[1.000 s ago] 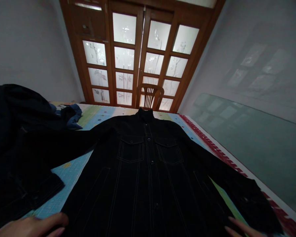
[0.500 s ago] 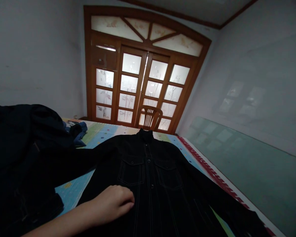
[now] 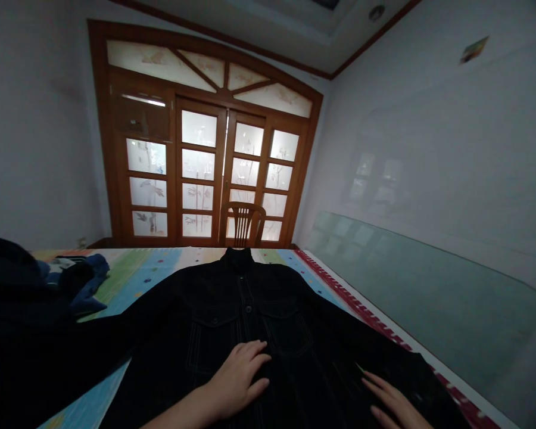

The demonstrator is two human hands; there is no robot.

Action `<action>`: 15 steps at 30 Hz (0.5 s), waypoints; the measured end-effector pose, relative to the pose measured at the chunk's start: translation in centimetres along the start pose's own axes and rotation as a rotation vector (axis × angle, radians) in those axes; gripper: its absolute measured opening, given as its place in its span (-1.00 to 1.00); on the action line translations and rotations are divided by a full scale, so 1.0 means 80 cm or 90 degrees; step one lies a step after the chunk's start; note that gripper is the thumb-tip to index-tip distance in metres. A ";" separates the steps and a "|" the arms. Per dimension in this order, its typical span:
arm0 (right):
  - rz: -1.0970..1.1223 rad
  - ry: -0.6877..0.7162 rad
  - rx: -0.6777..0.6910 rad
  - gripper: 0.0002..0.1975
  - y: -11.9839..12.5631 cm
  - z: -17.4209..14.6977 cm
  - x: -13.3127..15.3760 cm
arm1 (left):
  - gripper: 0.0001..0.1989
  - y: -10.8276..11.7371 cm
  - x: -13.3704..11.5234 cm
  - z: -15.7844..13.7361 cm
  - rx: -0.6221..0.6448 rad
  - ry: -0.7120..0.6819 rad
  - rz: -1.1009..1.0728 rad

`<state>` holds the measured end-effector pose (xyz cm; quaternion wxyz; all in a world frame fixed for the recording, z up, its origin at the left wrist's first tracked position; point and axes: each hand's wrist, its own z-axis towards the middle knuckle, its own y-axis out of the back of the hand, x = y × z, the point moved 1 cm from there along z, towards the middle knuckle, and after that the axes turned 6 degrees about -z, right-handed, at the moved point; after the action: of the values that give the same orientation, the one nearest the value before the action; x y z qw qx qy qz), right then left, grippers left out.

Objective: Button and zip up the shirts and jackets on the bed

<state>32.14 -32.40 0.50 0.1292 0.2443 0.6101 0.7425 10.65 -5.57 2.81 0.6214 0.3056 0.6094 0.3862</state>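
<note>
A black button-front jacket (image 3: 290,333) lies spread face up, its collar pointing away from me and both sleeves out to the sides. My left hand (image 3: 239,381) rests on the jacket's front near the button placket, below the chest pockets, with its fingers apart. At the lower right, my right hand (image 3: 393,402) is partly in view, fingers extended over the jacket's side near the sleeve. Neither hand visibly grips the fabric.
Under the jacket is a colourful striped cloth (image 3: 129,271) with a red border. Dark clothes (image 3: 9,286) are heaped at the left beside a blue garment (image 3: 92,280). A wooden chair (image 3: 242,223) stands at the far end, before glazed wooden doors (image 3: 201,173). A pale green panel (image 3: 411,280) lines the right wall.
My left hand has moved right across the jacket front, and its curled fingers have spread. My right hand has come into view at the lower right. The camera view has turned right.
</note>
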 end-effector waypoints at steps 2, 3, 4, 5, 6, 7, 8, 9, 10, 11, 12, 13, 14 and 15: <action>0.036 -0.072 -0.021 -0.53 0.000 0.009 -0.022 | -0.60 -0.008 0.007 -0.001 -0.018 -0.014 0.008; 0.052 -0.091 -0.031 -0.53 -0.002 0.014 -0.028 | -0.61 -0.012 0.010 -0.001 -0.030 -0.022 0.013; 0.063 -0.104 -0.046 -0.53 -0.006 0.019 -0.031 | -0.62 -0.014 0.013 -0.001 -0.043 -0.031 0.018; 0.069 -0.111 -0.063 -0.53 -0.010 0.023 -0.032 | -0.62 -0.017 0.015 -0.001 -0.054 -0.039 0.021; 0.072 -0.110 -0.079 -0.52 -0.015 0.027 -0.031 | -0.62 -0.018 0.016 -0.001 -0.061 -0.046 0.021; 0.071 -0.105 -0.092 -0.51 -0.020 0.030 -0.028 | -0.62 -0.019 0.016 0.000 -0.063 -0.051 0.020; 0.070 -0.096 -0.104 -0.50 -0.024 0.033 -0.025 | -0.61 -0.019 0.016 0.000 -0.062 -0.050 0.019; 0.071 -0.085 -0.113 -0.50 -0.027 0.035 -0.022 | -0.61 -0.019 0.016 0.000 -0.057 -0.046 0.017; 0.076 -0.074 -0.120 -0.50 -0.029 0.036 -0.019 | -0.61 -0.018 0.015 0.000 -0.051 -0.040 0.016; 0.084 -0.069 -0.126 -0.50 -0.031 0.038 -0.017 | -0.61 -0.017 0.014 0.000 -0.044 -0.036 0.014; 0.095 -0.070 -0.131 -0.51 -0.031 0.038 -0.016 | -0.60 -0.015 0.013 -0.001 -0.038 -0.033 0.014; 0.108 -0.078 -0.134 -0.52 -0.031 0.038 -0.015 | -0.60 -0.014 0.012 -0.001 -0.033 -0.033 0.013; 0.119 -0.091 -0.135 -0.52 -0.031 0.037 -0.015 | -0.60 -0.013 0.011 -0.001 -0.028 -0.034 0.013; 0.127 -0.107 -0.134 -0.53 -0.032 0.035 -0.015 | -0.60 -0.012 0.010 -0.001 -0.025 -0.034 0.015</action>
<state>34.38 -30.06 -1.82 0.1308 0.3501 0.4885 0.7885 10.64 -5.40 1.54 0.6388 0.3106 0.5811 0.3972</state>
